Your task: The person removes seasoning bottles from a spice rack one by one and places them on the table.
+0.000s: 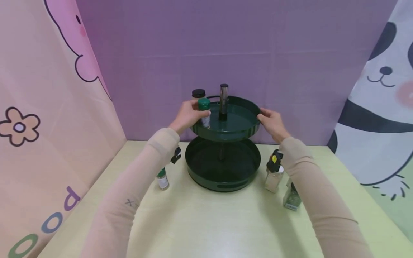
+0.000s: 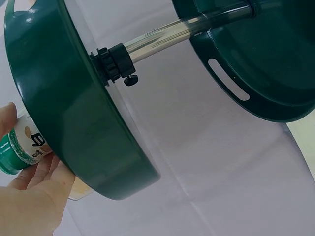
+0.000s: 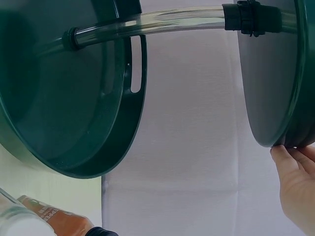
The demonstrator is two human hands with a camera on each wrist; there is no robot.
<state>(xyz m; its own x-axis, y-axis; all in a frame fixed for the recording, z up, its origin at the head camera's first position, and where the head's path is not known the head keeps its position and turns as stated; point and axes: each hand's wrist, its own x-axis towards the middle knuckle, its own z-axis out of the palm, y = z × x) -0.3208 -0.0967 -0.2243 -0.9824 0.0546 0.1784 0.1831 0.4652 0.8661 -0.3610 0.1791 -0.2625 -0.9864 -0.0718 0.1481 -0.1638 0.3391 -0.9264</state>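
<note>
A dark green two-tier turntable rack stands on the table, with an upper tray (image 1: 240, 123) and a lower tray (image 1: 222, 185) on one metal post (image 1: 224, 100). My left hand (image 1: 187, 117) grips a small spice jar (image 1: 204, 104) with a green cap and white label, at the left side of the upper tray. The left wrist view shows thumb and fingers round that jar (image 2: 23, 140); its base is hidden behind the tray wall. Behind it rises a black-lidded jar (image 1: 198, 93). My right hand (image 1: 272, 123) pinches the upper tray's right rim.
Left of the rack is another green-capped jar (image 1: 163, 182), near a black cap (image 1: 176, 155) partly behind my sleeve. On the right stand a black-topped jar (image 1: 273, 179) and a jar of green contents (image 1: 292, 200). An orange-brown bottle (image 3: 61, 216) shows in the right wrist view.
</note>
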